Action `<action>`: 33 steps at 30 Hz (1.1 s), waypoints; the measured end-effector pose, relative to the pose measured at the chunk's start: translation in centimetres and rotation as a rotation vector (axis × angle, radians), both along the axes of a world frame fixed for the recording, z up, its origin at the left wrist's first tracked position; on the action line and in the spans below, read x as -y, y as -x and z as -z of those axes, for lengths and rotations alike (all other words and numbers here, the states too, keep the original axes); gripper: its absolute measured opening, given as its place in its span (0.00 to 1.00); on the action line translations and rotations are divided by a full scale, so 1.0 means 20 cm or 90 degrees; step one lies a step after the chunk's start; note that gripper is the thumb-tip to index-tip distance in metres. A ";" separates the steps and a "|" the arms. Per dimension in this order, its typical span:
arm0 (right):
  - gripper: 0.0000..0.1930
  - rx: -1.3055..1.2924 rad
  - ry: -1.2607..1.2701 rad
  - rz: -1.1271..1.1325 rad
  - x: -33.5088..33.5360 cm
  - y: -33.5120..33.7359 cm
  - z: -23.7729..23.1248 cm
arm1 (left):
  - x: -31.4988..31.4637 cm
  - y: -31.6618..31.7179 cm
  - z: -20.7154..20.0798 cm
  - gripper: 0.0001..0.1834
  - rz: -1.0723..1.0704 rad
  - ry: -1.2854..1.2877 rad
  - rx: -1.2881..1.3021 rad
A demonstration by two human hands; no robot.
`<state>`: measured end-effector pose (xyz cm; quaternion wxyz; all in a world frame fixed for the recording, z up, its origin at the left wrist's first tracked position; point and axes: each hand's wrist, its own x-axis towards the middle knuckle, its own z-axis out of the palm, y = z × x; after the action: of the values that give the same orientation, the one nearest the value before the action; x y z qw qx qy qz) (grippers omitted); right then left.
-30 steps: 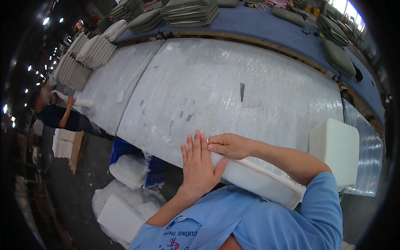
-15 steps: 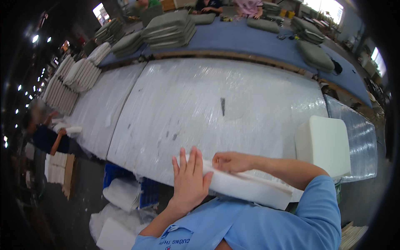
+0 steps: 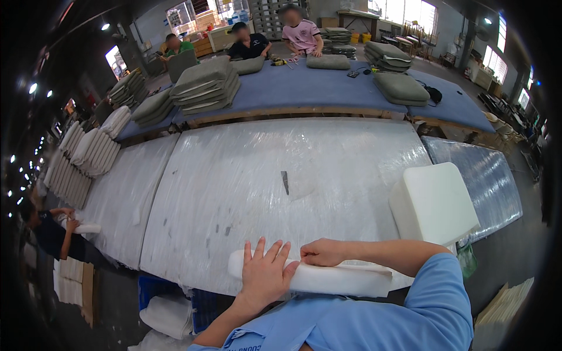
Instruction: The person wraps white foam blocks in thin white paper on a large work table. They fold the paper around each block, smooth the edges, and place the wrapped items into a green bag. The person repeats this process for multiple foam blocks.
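A long white padded piece [image 3: 345, 282], like a cushion in a thin white cover, lies along the table's near edge against my body. My left hand [image 3: 263, 272] rests flat across its left part, palm down, with the fingers stretched and spread. Close beside it, my right hand [image 3: 322, 253] is closed, its fingers pinched together at the piece's upper edge. A flap of cover lies loosely along that edge, to the right of the fingers. The fingertips hide just what they pinch.
The plastic-wrapped table [image 3: 234, 175] spreads out ahead. At its right stands a block of white foam pads [image 3: 439, 199]. Grey-green cushions [image 3: 205, 88] are piled on the blue table [image 3: 281, 88] beyond, where several people sit. A co-worker [image 3: 55, 228] stands far left.
My view has tilted up, showing more of the far room. My right hand has closed at the upper edge, and the padded piece lies straighter along the table edge. My left hand stays on it.
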<state>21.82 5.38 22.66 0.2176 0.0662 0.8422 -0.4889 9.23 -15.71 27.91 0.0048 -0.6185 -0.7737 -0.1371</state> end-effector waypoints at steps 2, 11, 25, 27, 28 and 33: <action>0.13 -0.036 0.011 0.037 -0.02 -0.05 0.00 | -0.01 0.01 0.01 0.28 0.000 -0.011 -0.008; 0.10 0.017 0.084 0.318 -0.28 -0.30 -0.11 | -0.11 0.07 0.00 0.28 0.029 -0.018 -0.026; 0.25 0.073 0.314 1.467 0.73 -1.93 1.10 | -0.39 0.10 -0.21 0.29 0.151 0.353 0.123; 0.19 0.296 0.328 1.536 1.06 -1.97 1.25 | -0.39 0.12 -0.22 0.29 0.139 0.353 0.073; 0.15 0.388 0.034 1.207 1.10 -2.12 1.29 | -0.41 0.16 -0.16 0.29 0.172 0.345 0.079; 0.12 0.767 -0.024 0.538 1.32 -2.40 1.39 | -0.48 0.00 -0.16 0.30 0.186 0.145 0.196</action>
<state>69.89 -21.06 -5.05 0.4345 0.6456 0.4878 -0.3956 9.13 -6.10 31.03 -0.2031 -0.6919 -0.6783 -0.1409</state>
